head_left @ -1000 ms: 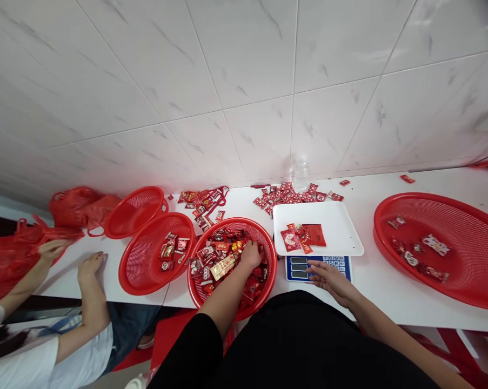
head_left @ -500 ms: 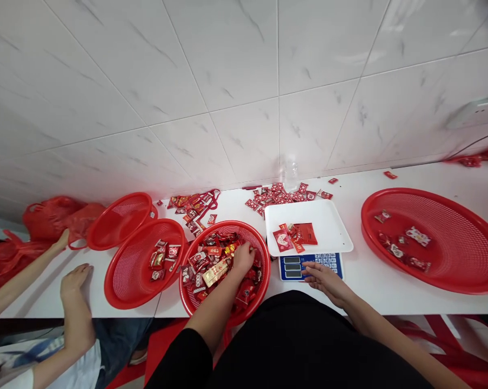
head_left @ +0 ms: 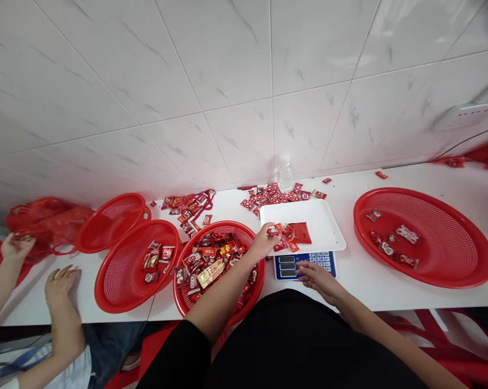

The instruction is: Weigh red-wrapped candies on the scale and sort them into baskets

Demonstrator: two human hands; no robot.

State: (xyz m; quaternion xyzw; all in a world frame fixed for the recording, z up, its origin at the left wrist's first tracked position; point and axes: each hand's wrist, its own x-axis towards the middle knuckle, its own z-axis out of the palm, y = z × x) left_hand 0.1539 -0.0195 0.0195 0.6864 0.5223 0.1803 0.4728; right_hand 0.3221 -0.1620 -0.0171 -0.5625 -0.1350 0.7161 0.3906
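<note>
My left hand (head_left: 263,242) is at the left edge of a white weighing tray (head_left: 328,224), its fingers closed round a small red wrapped candy (head_left: 273,232). Beside those fingers, several red packets (head_left: 299,232) lie on the tray, including a larger flat one. The tray sits on a blue-and-white digital scale (head_left: 287,266). Over the scale's keypad hovers my right hand (head_left: 317,279), fingers stretched out and nothing in them. Under my left forearm stands a red basket (head_left: 179,294) full of mixed wrapped candies (head_left: 211,273), one of them gold.
A wide red basket (head_left: 450,232) with a few packets stands at the right. Two more red baskets (head_left: 114,275) are at the left, near a co-worker's hands (head_left: 61,283) and red bags (head_left: 45,221). Small red packets (head_left: 276,194) are scattered along the wall near a clear bottle (head_left: 285,173).
My left hand has moved from inside the candy basket up and right to the tray, carrying a candy. My right hand stays over the keypad. A co-worker's far hand has shifted left.
</note>
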